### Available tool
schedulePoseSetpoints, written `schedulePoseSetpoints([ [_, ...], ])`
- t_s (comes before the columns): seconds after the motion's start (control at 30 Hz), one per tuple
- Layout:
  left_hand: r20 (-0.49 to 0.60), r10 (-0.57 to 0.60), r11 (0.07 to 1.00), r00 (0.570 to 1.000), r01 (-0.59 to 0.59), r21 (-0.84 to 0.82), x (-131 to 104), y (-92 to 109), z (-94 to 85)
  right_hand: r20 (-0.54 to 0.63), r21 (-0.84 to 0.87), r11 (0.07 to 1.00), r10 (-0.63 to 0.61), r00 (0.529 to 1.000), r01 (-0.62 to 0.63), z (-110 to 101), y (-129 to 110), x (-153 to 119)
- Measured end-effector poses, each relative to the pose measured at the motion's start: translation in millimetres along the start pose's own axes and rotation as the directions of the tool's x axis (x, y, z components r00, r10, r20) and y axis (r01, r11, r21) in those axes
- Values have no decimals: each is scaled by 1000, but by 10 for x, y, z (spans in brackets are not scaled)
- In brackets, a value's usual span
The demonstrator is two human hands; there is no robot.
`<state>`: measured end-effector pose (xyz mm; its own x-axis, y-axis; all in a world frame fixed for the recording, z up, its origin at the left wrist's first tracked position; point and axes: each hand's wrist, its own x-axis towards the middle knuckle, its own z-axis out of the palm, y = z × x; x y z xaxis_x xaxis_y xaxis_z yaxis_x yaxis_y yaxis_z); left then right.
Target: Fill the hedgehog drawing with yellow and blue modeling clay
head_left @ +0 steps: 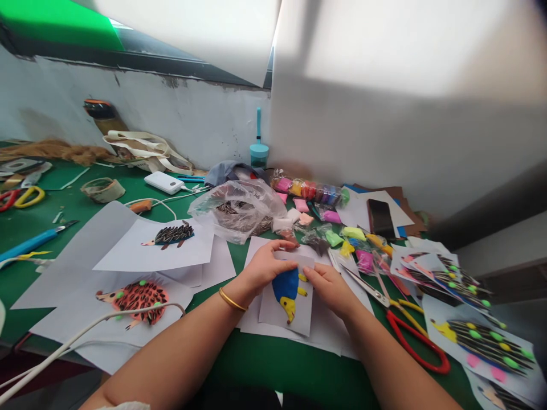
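A small white card (268, 307) bears a blue clay hedgehog body (286, 285) with a yellow face (288, 307) and yellow feet, its snout toward me. My left hand (270, 263) holds the card's upper left side, thumb over the top of the blue clay and fingers partly hidden beyond it. At the card's upper right edge, my right hand (331, 286) is closed, its thumb near a yellow foot. Under the card lie larger white sheets (327, 322) on the green table.
Scissors with red handles (416, 341) lie at right, beside finished seed hedgehogs (491, 344). Clay packets (330, 236) and a plastic bag of seeds (239, 210) stand behind the hands. More hedgehog sheets (149, 299), a white cable (92, 324) and a blue cutter (32, 244) are at left.
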<state>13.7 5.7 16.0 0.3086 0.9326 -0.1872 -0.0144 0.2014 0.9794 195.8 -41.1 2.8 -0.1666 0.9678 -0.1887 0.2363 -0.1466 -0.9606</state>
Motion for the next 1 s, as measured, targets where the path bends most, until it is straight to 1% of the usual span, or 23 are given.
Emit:
schedulePoseSetpoints([
  [0.1, -12, 2, 998, 1000, -1, 64, -8, 6, 16, -6, -24, 1000, 2, 1000, -2, 15, 4, 0],
  [0.17, 11, 35, 999, 999, -35, 18, -5, 2, 17, -15, -11, 1000, -5, 1000, 5, 7, -3, 3],
  [0.23, 56, 63, 995, 996, -59, -83, 4, -10, 11, -54, 30, 1000, 3, 999, -1, -15, -14, 7],
  [0.27, 83, 52, 990, 995, -41, -136, 10, -19, 7, -77, 70, 998, 7, 997, -2, -30, -18, 8],
  [0.33, 139, -14, 976, 990, 44, -213, 24, -42, 3, -110, 175, 984, 12, 994, 7, -60, -17, 13],
  [0.4, 179, -86, 962, 980, 129, -240, 37, -65, 4, -124, 270, 963, 11, 992, 23, -84, 2, 21],
  [0.43, 185, -108, 958, 977, 152, -241, 43, -74, 6, -128, 298, 954, 13, 992, 26, -93, 18, 27],
  [0.5, 179, -129, 957, 975, 170, -236, 50, -84, 9, -129, 321, 947, 17, 991, 26, -104, 57, 41],
  [0.6, 160, -129, 958, 979, 164, -233, 51, -79, 10, -132, 351, 936, 18, 991, 29, -107, 107, 62],
  [0.73, 197, -88, 972, 976, 128, -198, 40, -83, 18, -171, 373, 926, 12, 985, 53, -97, 102, 62],
  [0.77, 192, -79, 977, 978, 114, -179, 38, -91, 22, -168, 357, 933, 5, 986, 56, -90, 87, 56],
  [0.83, 147, -78, 987, 986, 97, -129, 35, -109, 32, -142, 322, 945, -5, 990, 51, -71, 52, 41],
  [0.9, 109, -90, 990, 990, 101, -101, 33, -120, 40, -112, 311, 949, -12, 994, 47, -55, 22, 29],
  [1.0, 130, -95, 986, 987, 111, -122, 29, -110, 41, -107, 309, 950, -18, 994, 50, -56, 12, 30],
])
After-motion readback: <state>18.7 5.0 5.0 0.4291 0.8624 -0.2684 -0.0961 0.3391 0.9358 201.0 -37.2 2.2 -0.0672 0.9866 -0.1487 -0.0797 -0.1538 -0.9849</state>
